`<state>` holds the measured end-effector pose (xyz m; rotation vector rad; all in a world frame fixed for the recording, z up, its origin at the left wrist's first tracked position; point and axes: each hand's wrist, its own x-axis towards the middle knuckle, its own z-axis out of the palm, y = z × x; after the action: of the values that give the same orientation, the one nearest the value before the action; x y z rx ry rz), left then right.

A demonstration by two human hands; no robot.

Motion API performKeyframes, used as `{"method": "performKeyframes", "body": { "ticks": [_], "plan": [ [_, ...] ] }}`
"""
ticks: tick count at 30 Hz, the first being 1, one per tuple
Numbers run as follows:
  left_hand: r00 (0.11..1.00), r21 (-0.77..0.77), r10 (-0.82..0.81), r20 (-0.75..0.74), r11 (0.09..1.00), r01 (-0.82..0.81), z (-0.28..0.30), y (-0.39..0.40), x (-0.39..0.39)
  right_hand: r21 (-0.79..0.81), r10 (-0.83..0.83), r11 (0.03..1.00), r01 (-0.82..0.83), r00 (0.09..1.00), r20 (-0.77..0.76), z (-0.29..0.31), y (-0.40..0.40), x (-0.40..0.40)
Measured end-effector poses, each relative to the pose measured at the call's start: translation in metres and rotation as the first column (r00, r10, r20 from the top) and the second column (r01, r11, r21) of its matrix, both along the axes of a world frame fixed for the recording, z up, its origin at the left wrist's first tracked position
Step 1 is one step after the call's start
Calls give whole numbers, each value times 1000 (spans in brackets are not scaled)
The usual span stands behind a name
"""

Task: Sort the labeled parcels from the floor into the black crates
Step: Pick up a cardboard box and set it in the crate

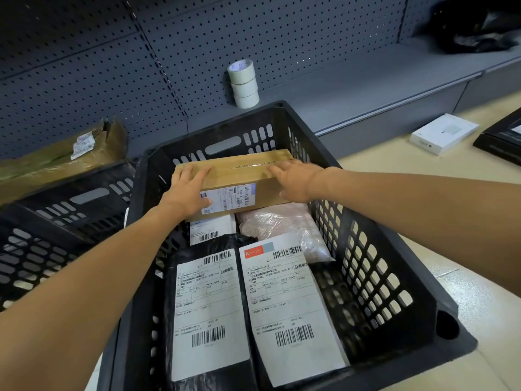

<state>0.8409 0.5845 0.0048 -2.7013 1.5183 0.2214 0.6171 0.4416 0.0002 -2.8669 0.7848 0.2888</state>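
Left hand [188,190]: lies flat on the left end of the cardboard box [234,179], fingers spread over its top, thumb at the edge of the box's shipping label [228,200].
Right hand [293,180]: rests on the right end of the same box, fingers straight and spread across the top, palm over the near right corner.
Cardboard box: sits between both hands at the far end of the black crate [375,272], taped along its top, label facing up on the near side; it lies over the parcels below it.
Black crate: directly below and in front of both hands, slotted walls, standing on the pale floor [465,277].
Left black parcel [208,306]: nearer than the left hand, in the near part of the crate, a large white barcode label on top.
Right black parcel [290,306]: just beside the first one, nearer than the right hand, its label carrying a red patch.
Clear bag [284,227]: just below the right hand, partly under the cardboard box and partly under the right parcel's label.
White parcel [210,232]: just below the left hand, mostly hidden by the box, a barcode showing.
Second black crate [64,221]: left of the left arm, touching the first crate.
Brown package [62,159]: beyond the second crate, far left of the left hand.
Tape rolls [244,84]: three stacked upright on the grey shelf [366,80], beyond both hands.
White box [445,134]: on the floor, well to the right of the right hand.
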Motion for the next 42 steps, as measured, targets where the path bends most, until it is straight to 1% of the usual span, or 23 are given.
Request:
{"method": "performKeyframes", "body": {
  "ticks": [3,10,18,21,25,32,38,42],
  "plan": [
    [999,-15,33,13,999,-32,3,-1,-8,11,-1,1000,1,1000,-15,-2,0,2],
    [998,-25,12,55,1000,-11,0,-2,-9,-1,10,1000,-10,999,-39,-8,1,0],
    [998,-33,-1,59,999,3,1,-4,-12,-33,24,999,-27,998,-65,-10,1,-1],
    [998,-5,-15,58,1000,16,0,-5,-11,-47,33,998,-36,997,-63,-10,1,-2],
    [995,83,-22,102,996,14,-4,0,-10,-59,46,997,-49,997,-57,-9,2,-3],
    [985,175,2,172,984,-32,-8,12,2,-156,103,984,-89,992,79,-2,3,-3],
    [985,185,13,175,982,-46,-3,5,-9,-148,83,986,-75,995,49,2,2,-4],
    [984,164,-4,178,986,-26,4,-2,-18,-137,86,987,-82,996,22,6,6,-6]
  ]
}}
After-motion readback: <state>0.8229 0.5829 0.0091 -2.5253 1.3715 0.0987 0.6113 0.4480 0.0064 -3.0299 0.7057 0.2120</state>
